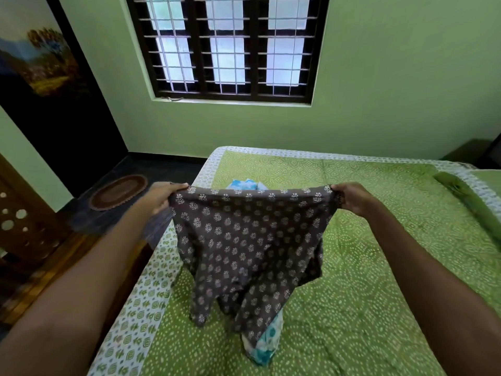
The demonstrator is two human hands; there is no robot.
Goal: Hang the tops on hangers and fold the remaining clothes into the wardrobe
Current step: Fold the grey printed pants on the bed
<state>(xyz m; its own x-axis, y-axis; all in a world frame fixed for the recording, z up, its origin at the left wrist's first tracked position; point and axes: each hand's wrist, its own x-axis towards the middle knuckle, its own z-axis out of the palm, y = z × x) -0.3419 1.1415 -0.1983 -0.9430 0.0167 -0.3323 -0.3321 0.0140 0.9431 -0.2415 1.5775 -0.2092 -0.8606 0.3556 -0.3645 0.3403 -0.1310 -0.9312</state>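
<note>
While the green patterned bed (366, 240) spreads beneath both grips, a grey floral-print garment (244, 240) hangs stretched between them, its lower end touching the bedcover. Behind and below it lies a blue-and-white cloth (267, 346). Left hand (162, 198) and right hand (352, 198) each pinch an upper corner.
</note>
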